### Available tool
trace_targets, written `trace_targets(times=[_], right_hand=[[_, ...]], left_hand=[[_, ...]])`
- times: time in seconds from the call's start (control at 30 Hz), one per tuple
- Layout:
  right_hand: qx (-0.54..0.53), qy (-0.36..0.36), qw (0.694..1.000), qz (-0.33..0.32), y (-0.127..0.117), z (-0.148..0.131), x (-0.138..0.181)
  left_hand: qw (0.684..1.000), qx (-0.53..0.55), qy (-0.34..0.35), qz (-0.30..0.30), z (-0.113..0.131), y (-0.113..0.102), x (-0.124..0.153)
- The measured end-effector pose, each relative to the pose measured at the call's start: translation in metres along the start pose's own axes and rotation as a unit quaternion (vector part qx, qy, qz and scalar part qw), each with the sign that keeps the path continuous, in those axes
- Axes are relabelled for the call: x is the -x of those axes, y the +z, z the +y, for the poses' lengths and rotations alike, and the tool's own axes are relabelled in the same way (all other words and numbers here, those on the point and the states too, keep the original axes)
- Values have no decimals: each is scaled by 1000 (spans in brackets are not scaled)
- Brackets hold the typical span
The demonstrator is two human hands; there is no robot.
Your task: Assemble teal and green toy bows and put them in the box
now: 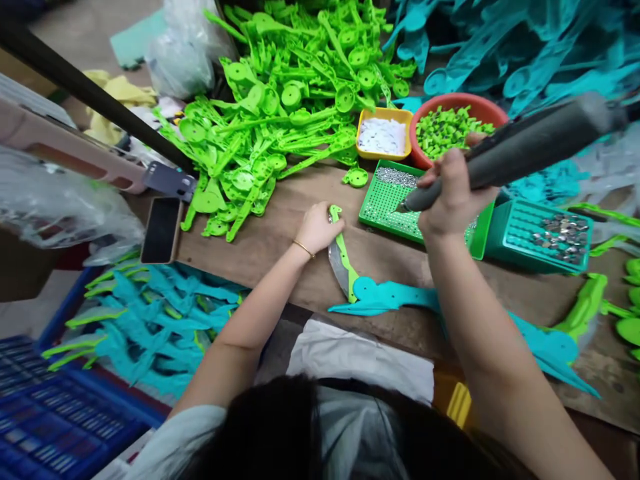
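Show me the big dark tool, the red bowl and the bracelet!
Big dark tool [530,150], head view: middle of its body.
Red bowl [489,111], head view: inside wall.
Bracelet [304,249], head view: its band.

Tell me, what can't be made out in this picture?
In the head view:
The green piece, in part: covered by the left hand.
The teal piece: partly hidden behind the right forearm.
Metal bits in the green tray: too small to identify.
Lower-left blue crate: cut off by the left edge.
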State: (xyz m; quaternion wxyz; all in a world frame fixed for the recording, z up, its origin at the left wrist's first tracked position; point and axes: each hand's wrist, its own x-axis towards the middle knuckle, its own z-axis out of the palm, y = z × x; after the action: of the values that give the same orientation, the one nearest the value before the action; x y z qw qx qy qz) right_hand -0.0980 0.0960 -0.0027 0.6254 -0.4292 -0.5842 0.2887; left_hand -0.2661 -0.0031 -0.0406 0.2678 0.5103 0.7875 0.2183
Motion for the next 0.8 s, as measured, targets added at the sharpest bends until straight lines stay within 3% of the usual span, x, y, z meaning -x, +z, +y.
trace_targets(times=[0.1,0.2,0.27,0.43,0.6,0.8], right_hand=[[27,-6,1000,-12,24,6,12],[5,-22,999,-23,30,12,22],[9,-15,1000,-16,29,15,24],[79,19,996,-28,28,15,26],[16,14,998,-62,26,14,29],[-39,-26,999,-22,29,10,28]], left_hand=[[974,226,-16,-23,-5,5,-3],[885,454,-66,-80,-8,10,-1],[841,522,-94,-104,-7,12,0],[814,561,-113,-103,-4,17,-1],[804,570,-133,-106,-4,18,-3],[804,565,-151,-106,-3,17,-3]])
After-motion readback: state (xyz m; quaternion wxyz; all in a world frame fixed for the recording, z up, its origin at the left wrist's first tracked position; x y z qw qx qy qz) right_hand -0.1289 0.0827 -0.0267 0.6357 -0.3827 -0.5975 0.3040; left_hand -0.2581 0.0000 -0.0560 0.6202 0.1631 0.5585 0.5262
